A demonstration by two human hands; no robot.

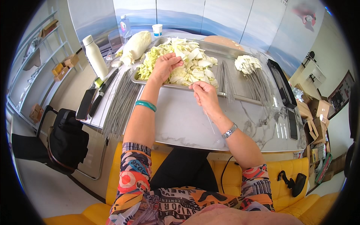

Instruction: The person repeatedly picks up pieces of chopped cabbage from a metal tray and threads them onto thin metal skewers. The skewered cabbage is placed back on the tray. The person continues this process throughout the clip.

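My right hand grips a thin metal skewer, its lower length slanting down below the palm. Thumb and fingers of my left hand come together over the chopped cabbage; whether a pale piece is pinched there cannot be told against the heap. That heap fills the left part of a metal tray. Bare skewers lie across the tray's front rim. Farther right, skewers threaded with cabbage pieces are stacked, handles towards me.
A long bundle of skewers lies left of the tray, beside a knife and a dark phone. Behind stand a white bottle, a whole cabbage and a paper cup. A black box and another phone lie right.
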